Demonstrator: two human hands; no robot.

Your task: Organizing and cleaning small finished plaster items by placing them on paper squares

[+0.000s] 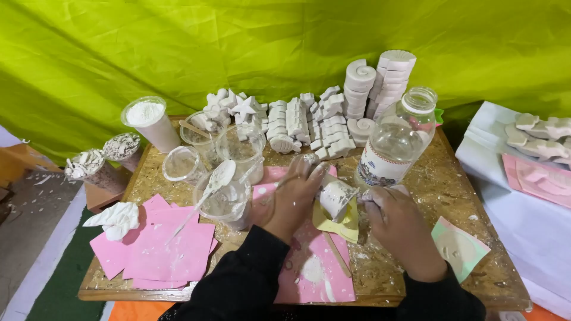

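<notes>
While the left hand (294, 199) pins the white plaster cast (336, 198) in its yellow mould (339, 223), just left of the clear bottle (395, 139), the right hand (399, 229) grip is clenched on the mould's edge. Best peel slowly and support the cast, since plaster likely chips.

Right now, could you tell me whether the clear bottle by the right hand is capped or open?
Open: the clear bottle stands upright with a bare mouth, no cap on it.
</notes>
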